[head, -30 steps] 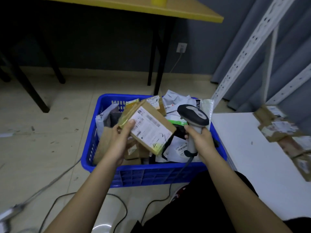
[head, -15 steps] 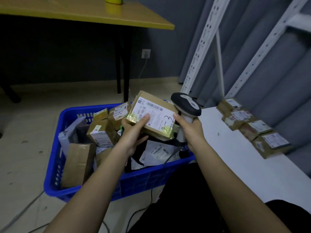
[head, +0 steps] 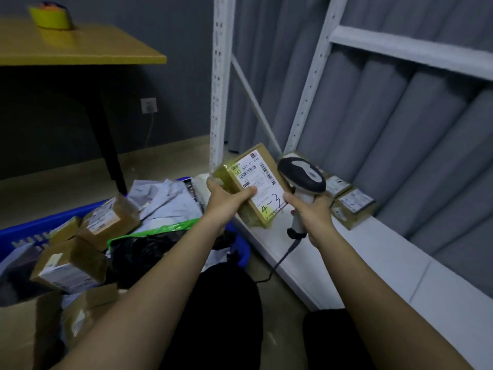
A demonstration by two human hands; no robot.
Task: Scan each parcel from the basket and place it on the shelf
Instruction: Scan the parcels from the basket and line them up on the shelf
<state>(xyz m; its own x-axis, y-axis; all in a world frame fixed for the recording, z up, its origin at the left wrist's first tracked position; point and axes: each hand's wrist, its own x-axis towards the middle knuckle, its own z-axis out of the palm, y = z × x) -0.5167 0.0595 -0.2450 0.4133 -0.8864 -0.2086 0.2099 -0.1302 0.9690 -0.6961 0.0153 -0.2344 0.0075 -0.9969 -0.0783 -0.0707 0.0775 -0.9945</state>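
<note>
My left hand [head: 226, 198] grips a brown cardboard parcel [head: 256, 180] with a white label marked "4-3", tilted above the left end of the white shelf board [head: 386, 252]. My right hand [head: 306, 212] holds a grey and black handheld scanner [head: 301, 174] by its handle, right beside the parcel; its cable hangs down to the floor. The blue basket [head: 26, 231] at lower left holds several boxes and mailer bags. Several labelled parcels [head: 352, 204] lie on the shelf board behind the scanner.
White perforated shelf uprights [head: 220, 76] rise behind the parcel, with a higher shelf rail [head: 400, 46] at right. A yellow table [head: 80, 49] with a yellow tape roll [head: 50, 17] stands at upper left. Grey curtain hangs behind the shelf. My dark-clothed legs fill the lower centre.
The view swung right from the basket toward the shelf. Both hands moved up and right, carrying the parcel and the scanner from above the basket to over the shelf board's end.
</note>
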